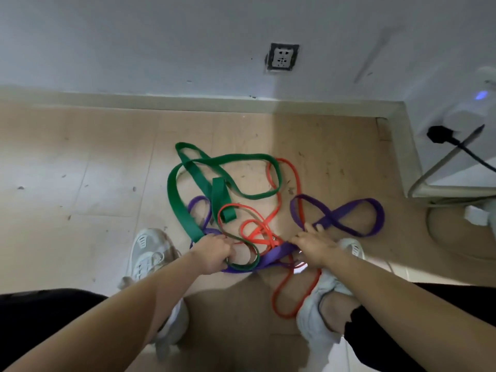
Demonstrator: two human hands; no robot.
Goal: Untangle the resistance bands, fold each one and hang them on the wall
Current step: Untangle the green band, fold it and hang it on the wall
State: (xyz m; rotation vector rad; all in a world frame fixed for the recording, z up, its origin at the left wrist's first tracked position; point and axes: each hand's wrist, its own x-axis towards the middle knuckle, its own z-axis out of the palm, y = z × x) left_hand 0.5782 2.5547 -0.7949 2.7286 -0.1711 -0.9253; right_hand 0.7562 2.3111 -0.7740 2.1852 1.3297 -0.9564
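Note:
Three resistance bands lie tangled on the tan floor between my feet. The wide green band (175,200) loops out to the far left and back. A purple band (349,213) forms a figure eight at the right and runs under the tangle. The thin orange band (296,181) winds through both and trails back to my right shoe. My left hand (214,253) is closed around the green and purple strands at the near left of the tangle. My right hand (314,247) grips the purple band near the middle of the pile.
A white wall with a socket (283,58) stands just behind the bands, with a skirting board (188,102) along its foot. At the right are a black plug and cable (440,135) and a pale metal frame (429,181). My white shoes (150,253) flank the tangle.

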